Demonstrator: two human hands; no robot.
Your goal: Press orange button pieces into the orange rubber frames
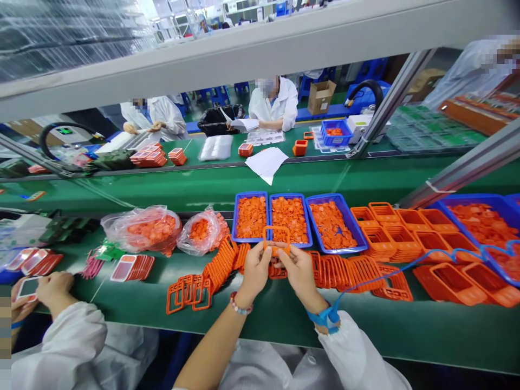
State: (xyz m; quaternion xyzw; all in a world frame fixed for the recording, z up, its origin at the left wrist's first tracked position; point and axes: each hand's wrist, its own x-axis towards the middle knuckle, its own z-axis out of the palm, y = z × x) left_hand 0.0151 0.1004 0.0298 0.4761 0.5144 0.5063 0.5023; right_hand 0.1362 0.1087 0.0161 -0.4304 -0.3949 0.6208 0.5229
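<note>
Both hands hold one orange plastic frame (pixel 277 236) upright above the green bench. My left hand (pixel 255 269), with a bead bracelet at the wrist, pinches its left side. My right hand (pixel 299 271), with a blue strap and coiled cord at the wrist, pinches its right side. Rows of orange frames (pixel 219 265) lie under and beside my hands. Three blue trays (pixel 307 222) of small orange parts stand just beyond the frame.
Two clear bags of orange parts (pixel 152 227) lie to the left. Orange box-shaped housings (pixel 410 230) and another blue tray (pixel 483 216) sit to the right. A co-worker's hands (pixel 49 290) hold a part at lower left. Other people sit across the far green bench (pixel 227 162).
</note>
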